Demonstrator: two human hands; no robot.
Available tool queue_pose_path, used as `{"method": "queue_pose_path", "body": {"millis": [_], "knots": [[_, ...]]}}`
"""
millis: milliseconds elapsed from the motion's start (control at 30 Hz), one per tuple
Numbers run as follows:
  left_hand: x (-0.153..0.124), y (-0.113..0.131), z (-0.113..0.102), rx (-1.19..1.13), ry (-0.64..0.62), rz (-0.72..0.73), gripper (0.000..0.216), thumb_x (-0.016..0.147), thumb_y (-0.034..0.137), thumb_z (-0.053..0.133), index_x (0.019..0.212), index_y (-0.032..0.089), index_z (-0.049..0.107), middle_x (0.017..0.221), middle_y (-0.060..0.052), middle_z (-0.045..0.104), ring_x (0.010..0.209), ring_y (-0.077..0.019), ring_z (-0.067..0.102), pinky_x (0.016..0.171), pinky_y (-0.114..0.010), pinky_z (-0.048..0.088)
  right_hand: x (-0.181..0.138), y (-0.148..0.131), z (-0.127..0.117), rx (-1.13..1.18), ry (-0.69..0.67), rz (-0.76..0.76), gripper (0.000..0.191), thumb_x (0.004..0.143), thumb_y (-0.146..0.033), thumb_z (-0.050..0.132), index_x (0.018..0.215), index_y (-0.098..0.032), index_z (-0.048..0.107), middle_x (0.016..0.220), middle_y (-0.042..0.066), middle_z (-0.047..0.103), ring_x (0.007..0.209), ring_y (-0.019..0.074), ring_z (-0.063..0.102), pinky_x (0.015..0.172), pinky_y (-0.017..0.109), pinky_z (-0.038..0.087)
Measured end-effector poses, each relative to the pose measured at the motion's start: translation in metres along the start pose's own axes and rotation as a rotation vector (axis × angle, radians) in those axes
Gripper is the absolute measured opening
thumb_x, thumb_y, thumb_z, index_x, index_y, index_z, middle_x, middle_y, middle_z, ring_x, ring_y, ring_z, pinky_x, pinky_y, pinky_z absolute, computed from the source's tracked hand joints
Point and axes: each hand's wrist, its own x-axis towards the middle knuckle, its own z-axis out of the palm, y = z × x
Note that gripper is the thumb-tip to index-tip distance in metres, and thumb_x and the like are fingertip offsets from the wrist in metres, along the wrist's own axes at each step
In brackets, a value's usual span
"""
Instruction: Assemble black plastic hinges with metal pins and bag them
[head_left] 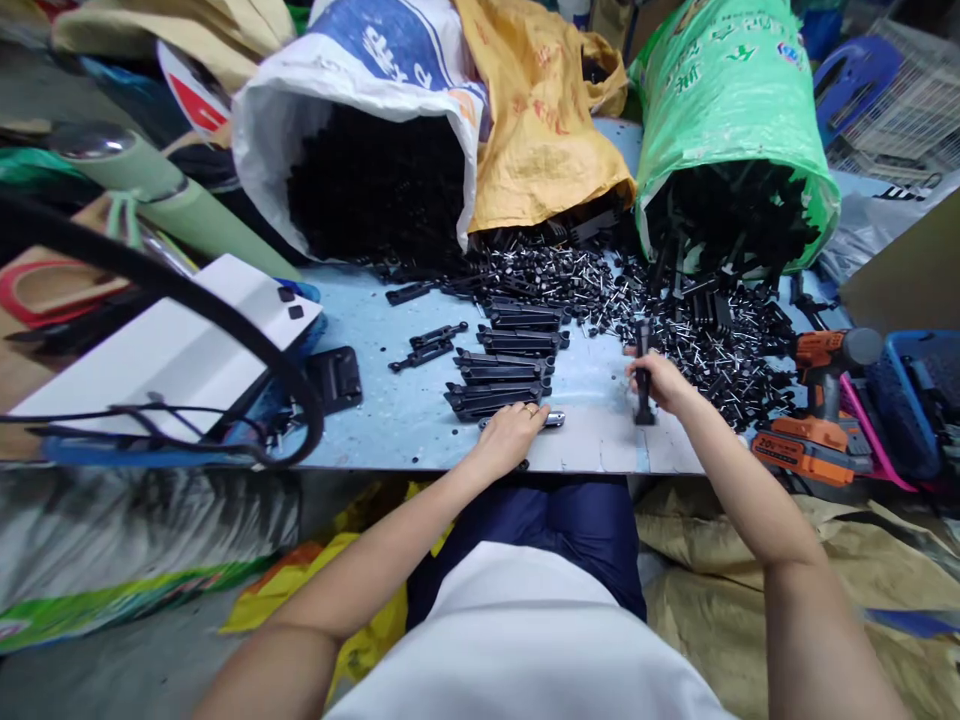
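Note:
My right hand [661, 382] is closed around a long black plastic part [643, 398], held upright just over the table and slightly blurred. Near the table's front edge, my left hand [511, 436] lies with bent fingers over a dark part with a silvery end [555, 420]; its grip is partly hidden under the palm. Just beyond the left fingers, long black parts [506, 370] lie side by side in a stack of rows. A couple of similar black parts [427, 348] lie apart to the left.
Pins with black heads [592, 285] are heaped at the back. A white sack [259, 150], an orange bag [547, 120] and a green sack [720, 110] stand behind, spilling black parts. An orange cordless drill [817, 440] sits right, beside a blue basket [911, 350]. A black cable [247, 335] arches left.

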Motion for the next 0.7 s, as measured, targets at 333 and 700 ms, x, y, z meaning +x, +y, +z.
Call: {"method": "queue_pose_path", "body": {"millis": [333,700], "knots": [[-0.002,0.010,-0.003,-0.137,-0.034,0.060,0.035,0.089,0.025,0.035,0.120,0.013,0.045,0.110,-0.012,0.057,0.100,-0.0225,0.051,0.084,-0.036,0.041,-0.073,0.017,0.033,-1.072,-0.561,-0.603,0.024,0.087,-0.040,0.050,0.093,-0.017,0.055,0.087,0.007,0.063,0.074,0.0173,0.060,0.058,0.024,0.035],[-0.008,0.011,0.003,-0.248,0.066,0.077,0.047,0.075,0.057,0.053,0.100,0.017,0.051,0.097,-0.010,0.058,0.090,-0.0248,0.057,0.076,-0.035,0.044,-0.097,0.021,0.063,-1.185,-0.218,-0.744,0.032,0.093,-0.041,0.035,0.091,-0.019,0.058,0.082,0.006,0.061,0.073,0.0157,0.054,0.057,0.028,0.027]]}}
